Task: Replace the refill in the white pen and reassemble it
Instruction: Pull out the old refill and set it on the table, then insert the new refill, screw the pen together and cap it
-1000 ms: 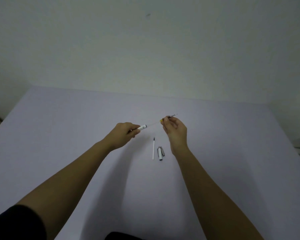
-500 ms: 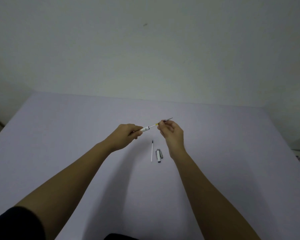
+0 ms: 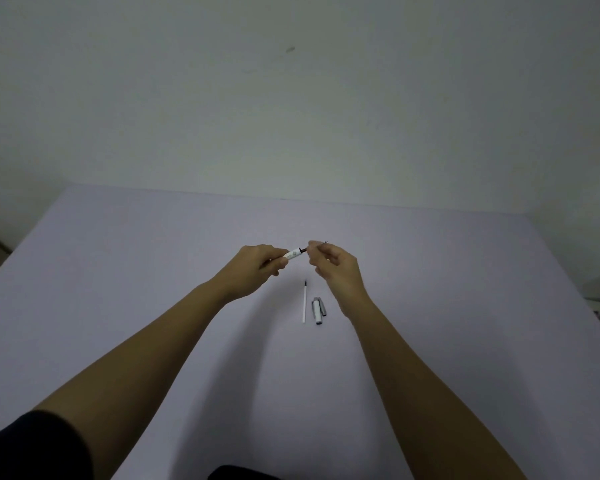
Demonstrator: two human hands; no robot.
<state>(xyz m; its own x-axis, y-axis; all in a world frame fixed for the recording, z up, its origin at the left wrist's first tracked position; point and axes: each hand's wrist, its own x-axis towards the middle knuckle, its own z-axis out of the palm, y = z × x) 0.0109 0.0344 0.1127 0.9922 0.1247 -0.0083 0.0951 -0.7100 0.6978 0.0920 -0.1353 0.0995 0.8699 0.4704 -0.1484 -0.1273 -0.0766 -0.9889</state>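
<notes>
My left hand [image 3: 257,266] grips the white pen barrel [image 3: 293,254], its open end pointing right. My right hand [image 3: 333,265] pinches a thin refill [image 3: 321,243] whose dark tip sticks out past my fingers; most of the refill sits inside the barrel, with only a short dark stretch showing between the hands. On the table below lies a second white refill [image 3: 304,302] with a dark tip pointing away from me. Beside it on the right lies the white pen cap [image 3: 317,310] with a grey clip.
The work surface is a pale lilac table [image 3: 118,271] set against a plain wall. Its left edge drops off at the far left. Something dark sits at the frame's bottom centre, close to my body.
The refill has slid further into the barrel: the long exposed stretch seen before is now nearly gone. My right hand has moved left toward my left hand.
</notes>
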